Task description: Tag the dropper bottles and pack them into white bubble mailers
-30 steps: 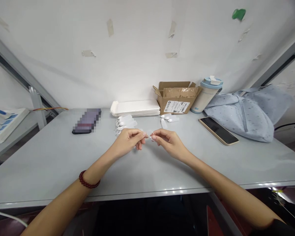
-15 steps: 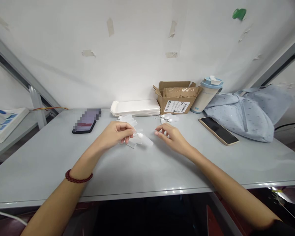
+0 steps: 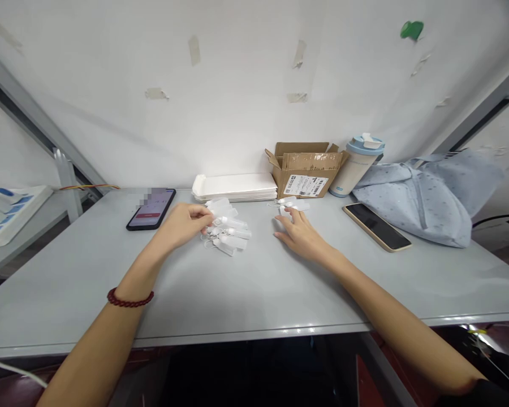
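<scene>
Left hand (image 3: 187,223) and right hand (image 3: 304,234) at white tags (image 3: 236,242)

The left thumb and fingers are drawn together at the left edge of the larger heap (image 3: 233,223); whether they pinch a tag, I cannot tell. The right fingers are loosely spread, gripping nothing, over the smaller heap (image 3: 287,200) in front of the cardboard box (image 3: 309,161)

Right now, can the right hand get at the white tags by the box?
Likely yes: the right hand is open beside the tags, nothing visible stands between, and the box is behind them.
</scene>
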